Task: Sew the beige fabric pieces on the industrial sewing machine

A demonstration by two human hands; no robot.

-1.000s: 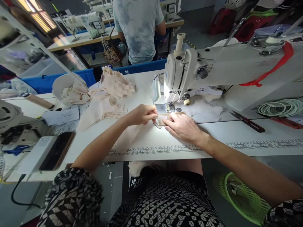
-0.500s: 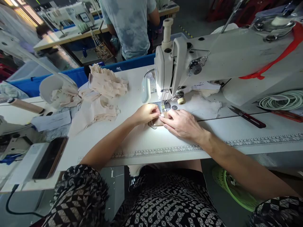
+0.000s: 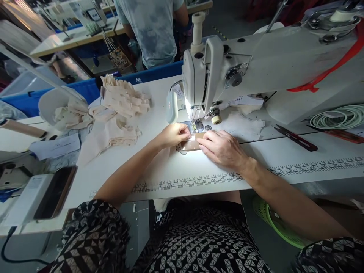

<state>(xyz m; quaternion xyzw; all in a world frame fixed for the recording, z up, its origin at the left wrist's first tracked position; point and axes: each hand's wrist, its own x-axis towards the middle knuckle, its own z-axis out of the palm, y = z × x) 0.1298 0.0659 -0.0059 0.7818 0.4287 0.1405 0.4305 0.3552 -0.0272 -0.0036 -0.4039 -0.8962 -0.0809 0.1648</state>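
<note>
My left hand (image 3: 175, 135) is at the left of the sewing machine's needle area, thumb and index fingertip pinched together. A small white piece (image 3: 192, 138), like a label or scrap of cloth, shows at those fingertips, just in front of the presser foot (image 3: 195, 126). Beneath it lies a flat tan piece (image 3: 188, 145) with a rounded corner; its material is unclear. My right hand (image 3: 223, 148) rests on the right side of the tan piece, fingers bent and pressed together. Whatever its fingertips pinch is hidden. The sewing machine (image 3: 196, 83) lights the spot.
Stacked pale cloth pieces (image 3: 122, 98) lie left, beyond them a phone (image 3: 55, 192). To the right are thread snips (image 3: 295, 137) and coiled pale cord (image 3: 337, 116). A printed ruler (image 3: 204, 181) runs along the front edge. Another person (image 3: 152, 34) sits beyond the blue cloth barrier.
My right hand has shifted slightly right, away from my left fingertips, uncovering more of the white and tan pieces. The left hand stays near the presser foot. The view has turned slightly.
</note>
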